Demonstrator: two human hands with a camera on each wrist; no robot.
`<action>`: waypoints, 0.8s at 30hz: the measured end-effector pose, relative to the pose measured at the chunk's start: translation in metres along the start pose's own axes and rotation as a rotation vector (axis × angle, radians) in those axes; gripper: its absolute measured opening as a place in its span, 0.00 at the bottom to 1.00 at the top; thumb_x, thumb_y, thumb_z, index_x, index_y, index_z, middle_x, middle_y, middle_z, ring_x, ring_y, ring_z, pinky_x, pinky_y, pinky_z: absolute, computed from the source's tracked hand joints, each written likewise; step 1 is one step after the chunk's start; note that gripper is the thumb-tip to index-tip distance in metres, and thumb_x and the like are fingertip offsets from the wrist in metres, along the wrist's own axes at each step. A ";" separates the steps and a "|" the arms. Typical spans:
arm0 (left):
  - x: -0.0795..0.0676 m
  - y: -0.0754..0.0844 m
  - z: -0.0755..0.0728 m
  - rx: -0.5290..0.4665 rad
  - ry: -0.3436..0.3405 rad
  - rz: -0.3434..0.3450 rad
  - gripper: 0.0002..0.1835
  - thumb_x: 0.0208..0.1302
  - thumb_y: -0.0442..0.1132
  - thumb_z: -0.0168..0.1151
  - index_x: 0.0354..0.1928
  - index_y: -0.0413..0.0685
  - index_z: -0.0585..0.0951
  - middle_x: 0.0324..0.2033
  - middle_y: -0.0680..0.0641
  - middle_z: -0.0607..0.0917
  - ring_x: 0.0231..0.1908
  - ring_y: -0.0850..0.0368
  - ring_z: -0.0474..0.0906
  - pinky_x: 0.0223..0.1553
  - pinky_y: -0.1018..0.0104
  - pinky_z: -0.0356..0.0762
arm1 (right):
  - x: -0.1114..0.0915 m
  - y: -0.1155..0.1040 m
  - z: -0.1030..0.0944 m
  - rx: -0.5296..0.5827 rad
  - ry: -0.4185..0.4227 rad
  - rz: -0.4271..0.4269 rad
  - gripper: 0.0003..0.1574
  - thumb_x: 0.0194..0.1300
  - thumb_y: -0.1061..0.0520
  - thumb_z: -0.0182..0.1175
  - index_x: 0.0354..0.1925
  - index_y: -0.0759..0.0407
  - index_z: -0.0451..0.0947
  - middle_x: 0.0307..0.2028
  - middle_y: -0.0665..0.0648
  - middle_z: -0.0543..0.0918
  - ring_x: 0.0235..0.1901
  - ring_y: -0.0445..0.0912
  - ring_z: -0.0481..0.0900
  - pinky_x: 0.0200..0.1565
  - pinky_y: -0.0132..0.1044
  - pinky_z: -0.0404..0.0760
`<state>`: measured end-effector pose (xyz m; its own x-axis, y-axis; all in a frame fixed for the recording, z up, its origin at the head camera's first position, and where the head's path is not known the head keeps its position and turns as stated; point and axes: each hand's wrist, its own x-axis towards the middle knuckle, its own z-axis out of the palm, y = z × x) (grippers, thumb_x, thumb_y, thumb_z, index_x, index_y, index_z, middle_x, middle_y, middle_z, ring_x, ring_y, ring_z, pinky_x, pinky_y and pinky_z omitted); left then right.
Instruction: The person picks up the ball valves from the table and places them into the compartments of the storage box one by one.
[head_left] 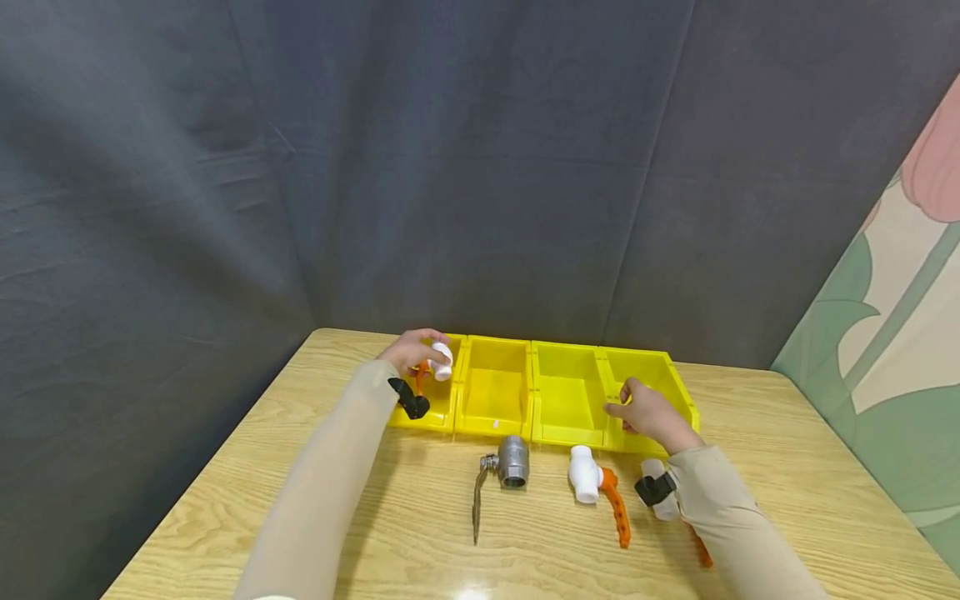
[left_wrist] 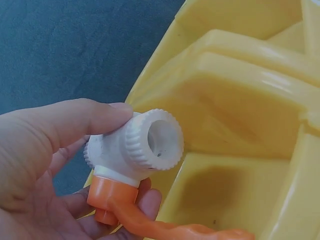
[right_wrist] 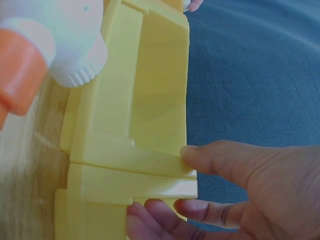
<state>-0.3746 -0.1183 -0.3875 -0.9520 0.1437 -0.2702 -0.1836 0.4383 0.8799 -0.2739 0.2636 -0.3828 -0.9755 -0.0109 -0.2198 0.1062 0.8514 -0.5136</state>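
My left hand (head_left: 415, 352) holds a white plastic ball valve (head_left: 442, 362) with an orange lever handle (left_wrist: 150, 227) over the leftmost yellow bin (head_left: 442, 417). Its thumb lies on the white body, with fingers beneath around the orange cap; the valve's round opening faces away from the palm. At the two rightmost bins, my right hand (head_left: 651, 414) straddles their adjoining walls (right_wrist: 135, 175). The thumb is at the rim on one side and the fingertips (right_wrist: 162, 212) curl in on the other, pinching the walls.
Two middle bins (head_left: 497, 392) complete the joined row. In front lie a metal ball valve (head_left: 513, 462) with a lever, a white valve (head_left: 584, 475) with an orange handle, and another white valve (head_left: 663, 505) partly hidden by the right wrist. A dark curtain (head_left: 480, 167) hangs behind the wooden table (head_left: 420, 533).
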 end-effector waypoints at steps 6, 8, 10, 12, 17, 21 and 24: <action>0.000 -0.002 0.005 -0.059 -0.065 0.006 0.25 0.61 0.37 0.66 0.61 0.51 0.75 0.56 0.41 0.75 0.43 0.48 0.73 0.51 0.49 0.75 | 0.000 0.001 -0.001 0.002 0.012 -0.015 0.21 0.67 0.52 0.60 0.38 0.64 0.61 0.25 0.57 0.71 0.24 0.47 0.71 0.30 0.36 0.69; -0.001 -0.002 0.006 -0.065 -0.067 0.004 0.25 0.62 0.37 0.66 0.61 0.51 0.75 0.57 0.41 0.75 0.45 0.48 0.74 0.52 0.49 0.75 | 0.000 0.001 -0.001 0.000 0.013 -0.016 0.21 0.67 0.52 0.60 0.38 0.64 0.61 0.26 0.57 0.71 0.24 0.47 0.71 0.30 0.36 0.69; -0.001 -0.002 0.007 -0.069 -0.068 0.005 0.25 0.63 0.36 0.65 0.62 0.51 0.74 0.58 0.40 0.75 0.47 0.47 0.74 0.51 0.50 0.75 | -0.001 0.001 -0.002 0.000 0.011 -0.014 0.21 0.67 0.52 0.60 0.38 0.64 0.60 0.25 0.58 0.71 0.24 0.47 0.71 0.30 0.36 0.69; 0.000 -0.003 0.009 -0.072 -0.067 0.007 0.25 0.63 0.37 0.64 0.63 0.51 0.74 0.59 0.40 0.75 0.48 0.47 0.74 0.50 0.51 0.76 | -0.001 0.001 -0.002 0.001 0.010 -0.008 0.21 0.67 0.52 0.60 0.38 0.64 0.60 0.25 0.58 0.71 0.24 0.47 0.71 0.30 0.36 0.69; 0.003 -0.008 0.012 -0.091 -0.065 -0.001 0.25 0.63 0.37 0.64 0.63 0.51 0.74 0.60 0.41 0.74 0.47 0.48 0.73 0.46 0.52 0.75 | -0.001 0.001 -0.001 0.005 0.009 -0.001 0.21 0.67 0.52 0.60 0.38 0.64 0.61 0.26 0.58 0.70 0.25 0.47 0.71 0.30 0.36 0.70; 0.006 -0.014 0.014 -0.142 -0.061 -0.015 0.26 0.62 0.35 0.64 0.63 0.50 0.73 0.61 0.40 0.73 0.43 0.49 0.71 0.40 0.55 0.73 | -0.001 0.001 0.000 0.002 0.016 -0.006 0.20 0.67 0.52 0.60 0.39 0.64 0.61 0.26 0.58 0.71 0.25 0.47 0.71 0.30 0.36 0.70; 0.008 -0.020 0.016 -0.193 -0.046 -0.038 0.27 0.60 0.34 0.65 0.63 0.50 0.74 0.59 0.41 0.74 0.40 0.51 0.71 0.34 0.59 0.72 | -0.001 0.001 0.001 0.002 0.015 -0.008 0.21 0.67 0.51 0.60 0.39 0.64 0.61 0.26 0.58 0.71 0.25 0.47 0.71 0.30 0.36 0.70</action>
<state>-0.3748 -0.1118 -0.4134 -0.9322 0.1729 -0.3180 -0.2664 0.2670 0.9261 -0.2731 0.2639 -0.3835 -0.9791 -0.0099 -0.2033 0.0987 0.8502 -0.5171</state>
